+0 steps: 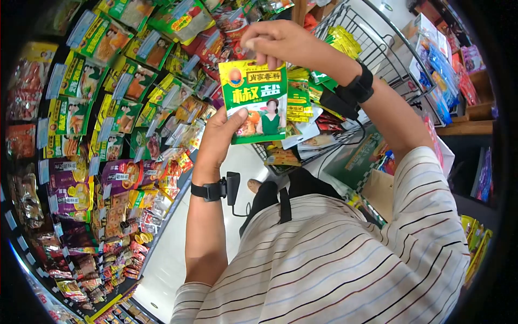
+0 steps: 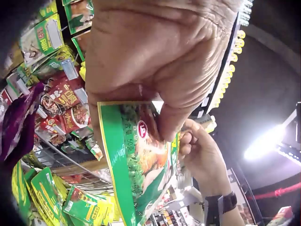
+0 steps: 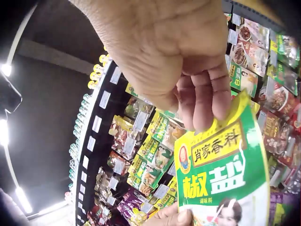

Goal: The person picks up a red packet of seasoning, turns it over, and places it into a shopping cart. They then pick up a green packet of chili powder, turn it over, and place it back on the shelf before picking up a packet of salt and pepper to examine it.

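A green and yellow seasoning packet [image 1: 253,116] [image 3: 214,174] is upright in front of the person. The left hand [image 1: 218,132] grips its lower left side, thumb lying across the front. The left wrist view shows that hand [image 2: 155,61] close up, pinching the packet [image 2: 136,165] between thumb and fingers. At the packet's top edge is the right hand [image 1: 283,43], its fingers loosely bent and pointing down. In the right wrist view, this hand's [image 3: 164,61] fingertips are at the yellow top strip; whether they touch it is unclear. No grip by them shows.
Shelves of hanging packets [image 1: 116,119] fill the left side. A wire cart [image 1: 399,48] with several yellow and green packets [image 1: 342,43] stands at the upper right, close to the right forearm. Boxes and bagged goods [image 1: 440,70] lie beyond it.
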Action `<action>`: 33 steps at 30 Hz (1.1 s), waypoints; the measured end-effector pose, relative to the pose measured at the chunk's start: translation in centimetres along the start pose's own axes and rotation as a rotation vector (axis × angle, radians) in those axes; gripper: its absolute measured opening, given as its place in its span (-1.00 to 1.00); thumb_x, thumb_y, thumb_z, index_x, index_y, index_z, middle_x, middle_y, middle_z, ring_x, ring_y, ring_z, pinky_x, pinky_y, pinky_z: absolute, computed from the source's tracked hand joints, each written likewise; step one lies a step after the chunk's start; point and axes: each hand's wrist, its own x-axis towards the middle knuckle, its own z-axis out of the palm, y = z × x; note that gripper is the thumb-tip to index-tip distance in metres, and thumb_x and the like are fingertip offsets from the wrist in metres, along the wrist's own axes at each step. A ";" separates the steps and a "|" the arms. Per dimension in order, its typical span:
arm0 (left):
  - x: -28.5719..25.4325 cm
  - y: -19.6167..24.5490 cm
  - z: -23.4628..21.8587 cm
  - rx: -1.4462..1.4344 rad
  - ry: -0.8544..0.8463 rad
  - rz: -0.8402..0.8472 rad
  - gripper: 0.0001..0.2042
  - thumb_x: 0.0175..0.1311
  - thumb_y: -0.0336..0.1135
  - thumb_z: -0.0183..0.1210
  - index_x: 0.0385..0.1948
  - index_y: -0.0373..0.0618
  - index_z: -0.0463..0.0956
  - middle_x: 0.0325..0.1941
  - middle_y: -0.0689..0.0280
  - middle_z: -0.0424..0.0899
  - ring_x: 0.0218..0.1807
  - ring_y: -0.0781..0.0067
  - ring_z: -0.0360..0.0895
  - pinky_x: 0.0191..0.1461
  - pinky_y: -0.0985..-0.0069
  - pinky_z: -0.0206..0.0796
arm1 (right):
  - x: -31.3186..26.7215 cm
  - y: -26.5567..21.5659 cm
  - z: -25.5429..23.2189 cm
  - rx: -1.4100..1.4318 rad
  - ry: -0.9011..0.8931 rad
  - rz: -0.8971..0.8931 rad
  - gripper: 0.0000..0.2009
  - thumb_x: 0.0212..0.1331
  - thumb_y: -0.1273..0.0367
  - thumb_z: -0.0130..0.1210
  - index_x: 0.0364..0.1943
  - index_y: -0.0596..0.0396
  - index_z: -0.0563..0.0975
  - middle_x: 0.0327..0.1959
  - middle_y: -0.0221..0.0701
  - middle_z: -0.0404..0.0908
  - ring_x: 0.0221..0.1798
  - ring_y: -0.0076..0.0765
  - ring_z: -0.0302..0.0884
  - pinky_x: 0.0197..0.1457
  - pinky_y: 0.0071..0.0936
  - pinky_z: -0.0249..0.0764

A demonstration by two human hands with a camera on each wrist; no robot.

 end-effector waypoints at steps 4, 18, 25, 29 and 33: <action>-2.0 -0.3 -1.9 -0.123 0.013 0.063 -0.68 0.44 -0.23 0.17 0.10 -0.21 0.53 0.01 0.31 0.69 -0.04 0.57 0.61 0.06 0.53 0.46 | -1.9 0.8 1.4 0.066 0.175 0.042 -0.71 0.42 0.17 0.02 -0.01 0.06 0.56 -0.36 -0.49 0.61 -0.40 -0.63 0.56 -0.34 -0.63 0.51; -6.1 -0.9 -5.7 -0.251 0.162 0.104 -0.66 0.47 -0.25 0.12 0.16 -0.23 0.46 0.09 0.26 0.64 0.06 0.51 0.59 0.15 0.49 0.44 | -5.7 2.0 13.9 0.435 -0.015 0.299 -0.67 0.32 0.12 0.15 -0.13 0.13 0.62 -0.28 -0.53 0.64 -0.29 -0.67 0.50 -0.26 -0.64 0.43; -7.3 -1.8 -7.2 -0.248 0.215 0.096 -0.65 0.44 -0.29 0.14 0.17 -0.25 0.46 0.09 0.28 0.65 0.05 0.51 0.60 0.17 0.50 0.43 | -5.0 2.6 15.7 0.387 0.002 0.279 -0.73 0.33 0.20 0.14 -0.13 0.11 0.64 -0.35 -0.61 0.62 -0.36 -0.72 0.43 -0.31 -0.65 0.34; -7.7 -3.3 -8.2 -0.255 0.267 0.051 -0.66 0.42 -0.31 0.16 0.14 -0.24 0.47 0.08 0.27 0.66 0.04 0.51 0.61 0.16 0.51 0.44 | -4.6 3.3 16.9 0.479 -0.008 0.353 -0.76 0.33 0.24 0.14 -0.14 0.12 0.64 -0.41 -0.63 0.57 -0.40 -0.75 0.38 -0.34 -0.67 0.30; -8.1 -3.6 -8.5 -0.306 0.293 0.053 -0.69 0.43 -0.31 0.14 0.12 -0.24 0.47 0.06 0.23 0.67 0.04 0.49 0.63 0.16 0.49 0.47 | -4.2 3.5 17.8 0.556 -0.032 0.374 -0.77 0.33 0.25 0.15 -0.14 0.11 0.63 -0.42 -0.64 0.57 -0.42 -0.77 0.36 -0.36 -0.69 0.28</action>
